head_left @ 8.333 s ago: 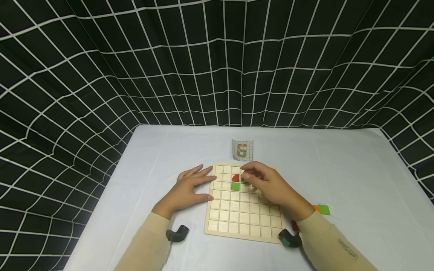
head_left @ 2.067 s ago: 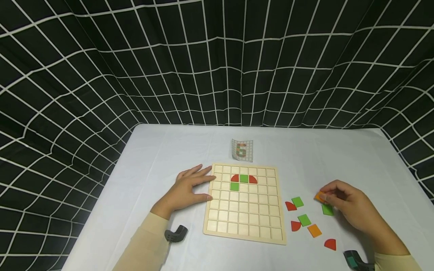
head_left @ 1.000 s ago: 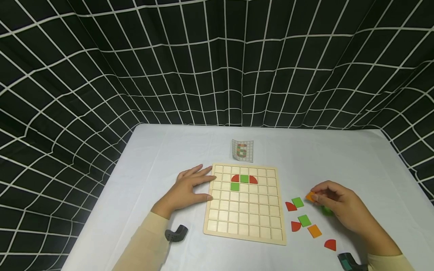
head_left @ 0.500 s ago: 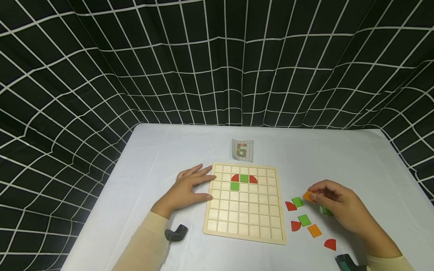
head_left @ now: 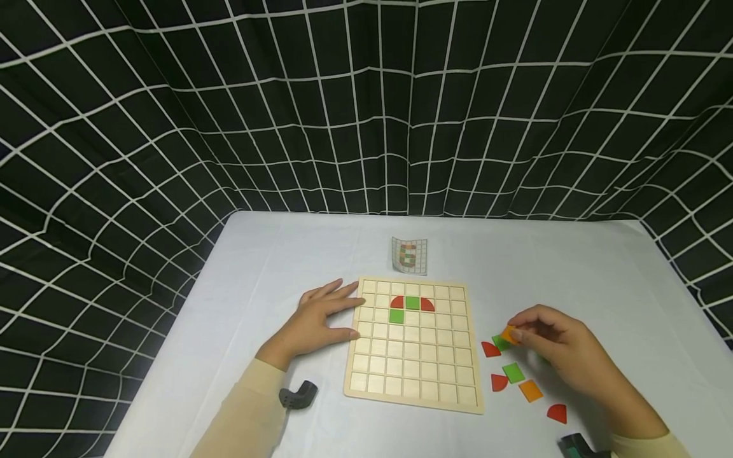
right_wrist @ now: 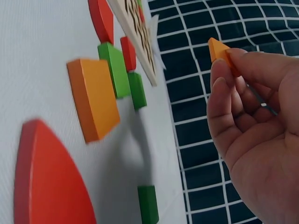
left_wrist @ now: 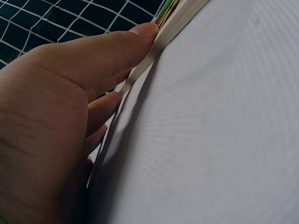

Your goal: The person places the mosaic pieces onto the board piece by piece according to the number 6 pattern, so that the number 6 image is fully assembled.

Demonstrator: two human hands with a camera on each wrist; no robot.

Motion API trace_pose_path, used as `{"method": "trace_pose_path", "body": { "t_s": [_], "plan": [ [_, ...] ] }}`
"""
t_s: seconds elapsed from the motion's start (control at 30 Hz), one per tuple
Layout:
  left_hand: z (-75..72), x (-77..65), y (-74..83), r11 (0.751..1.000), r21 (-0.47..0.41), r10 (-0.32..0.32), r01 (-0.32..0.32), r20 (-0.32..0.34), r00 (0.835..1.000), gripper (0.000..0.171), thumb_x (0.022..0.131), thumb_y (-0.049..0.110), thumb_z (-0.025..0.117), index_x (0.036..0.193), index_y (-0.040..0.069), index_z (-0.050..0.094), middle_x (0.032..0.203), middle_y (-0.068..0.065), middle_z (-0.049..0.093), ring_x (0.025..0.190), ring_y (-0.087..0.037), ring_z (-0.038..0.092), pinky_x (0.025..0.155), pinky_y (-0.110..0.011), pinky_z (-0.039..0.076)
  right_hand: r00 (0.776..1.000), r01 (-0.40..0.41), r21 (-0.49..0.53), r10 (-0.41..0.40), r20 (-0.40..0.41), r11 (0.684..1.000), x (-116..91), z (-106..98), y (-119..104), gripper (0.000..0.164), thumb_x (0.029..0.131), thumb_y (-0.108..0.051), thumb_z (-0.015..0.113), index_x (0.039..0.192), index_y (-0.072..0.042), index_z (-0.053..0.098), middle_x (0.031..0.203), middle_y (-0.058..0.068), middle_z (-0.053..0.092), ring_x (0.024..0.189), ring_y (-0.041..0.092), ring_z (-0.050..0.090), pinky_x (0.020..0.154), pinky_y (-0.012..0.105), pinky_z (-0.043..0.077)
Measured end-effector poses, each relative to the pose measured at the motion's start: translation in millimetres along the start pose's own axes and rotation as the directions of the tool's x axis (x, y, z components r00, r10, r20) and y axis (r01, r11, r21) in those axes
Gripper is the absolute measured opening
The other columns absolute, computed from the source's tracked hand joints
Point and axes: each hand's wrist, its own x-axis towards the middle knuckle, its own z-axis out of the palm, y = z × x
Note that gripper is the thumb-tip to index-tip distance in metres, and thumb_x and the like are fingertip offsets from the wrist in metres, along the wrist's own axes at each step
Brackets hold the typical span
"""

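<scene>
- The right hand (head_left: 554,341) is pinching an orange tile (head_left: 509,334) at the wooden grid board's (head_left: 422,369) three o'clock.
- The left hand (head_left: 321,321) is resting, fingers spread, against its nine-o'clock edge.
- Looking like a transfer; placing is probably calling for squaring the tile to the board.

1. Right hand (head_left: 564,350): over the pale wooden grid board (head_left: 394,367) 8.3 s back, now out beyond its right edge.
2. Orange square tile (head_left: 508,334), pinched: drifts left since 2.1 s back; in head view now overlaps a green square tile (head_left: 500,344), apart from it 0.5 s ago.
3. Red quarter-circle tile (head_left: 427,305) on board: now visible; hand covers that spot 8.3 s back.
4. Loose green tile (right_wrist: 148,204) on table: in head view, now nearly hidden behind hand.
</scene>
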Motion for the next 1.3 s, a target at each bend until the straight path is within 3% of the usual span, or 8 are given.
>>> {"method": "trace_pose_path", "body": {
  "t_s": [0.3, 0.73, 0.97, 1.3],
  "plan": [
    [-0.6, 0.3, 2.4, 1.0, -0.003, -0.009, 0.009, 0.004, 1.0, 0.067, 0.092, 0.05, 0.087, 0.152, 0.028, 0.068, 0.171, 0.009, 0.04, 0.162, -0.021, 0.022, 0.126, -0.055, 0.01, 0.996, 0.073, 0.079, -0.077, 0.045, 0.994, 5, 8, -7, 0.025, 0.096, 0.009, 0.078, 0.111, -0.011, 0.077, 0.102, 0.003, 0.076, 0.087, 0.016, 0.069, 0.077, 0.019, 0.056],
    [-1.3, -0.4, 4.0, 1.0, -0.009, 0.001, -0.001, -0.005, 1.0, 0.067, 0.091, 0.05, 0.088, 0.151, 0.028, 0.069, 0.17, 0.007, 0.042, 0.163, -0.024, 0.022, 0.125, -0.058, 0.011, 0.988, 0.096, 0.186, -0.115, 0.099, 0.978, 14, 24, -25, 0.022, 0.098, 0.007, 0.077, 0.111, -0.01, 0.076, 0.102, 0.01, 0.074, 0.086, 0.02, 0.073, 0.076, 0.025, 0.06],
    [-1.0, -1.4, 2.6, 1.0, -0.02, 0.004, -0.004, -0.008, 1.0, 0.068, 0.09, 0.049, 0.088, 0.151, 0.027, 0.069, 0.171, 0.006, 0.042, 0.163, -0.026, 0.023, 0.125, -0.057, 0.011, 0.982, 0.1, 0.218, -0.132, 0.136, 0.971, 22, 33, -36, 0.019, 0.099, 0.004, 0.077, 0.11, -0.012, 0.076, 0.102, 0.008, 0.073, 0.083, 0.023, 0.072, 0.068, 0.032, 0.061],
    [-1.2, -0.5, 5.0, 1.0, -0.021, -0.002, 0.001, -0.007, 1.0, 0.068, 0.09, 0.05, 0.088, 0.151, 0.027, 0.069, 0.17, 0.006, 0.042, 0.163, -0.026, 0.023, 0.125, -0.057, 0.011, 0.976, 0.153, 0.19, -0.179, 0.127, 0.97, 30, 42, -48, 0.019, 0.099, 0.0, 0.079, 0.107, -0.017, 0.076, 0.092, -0.001, 0.068, 0.071, 0.018, 0.061, 0.055, 0.03, 0.053]
  ]
}}
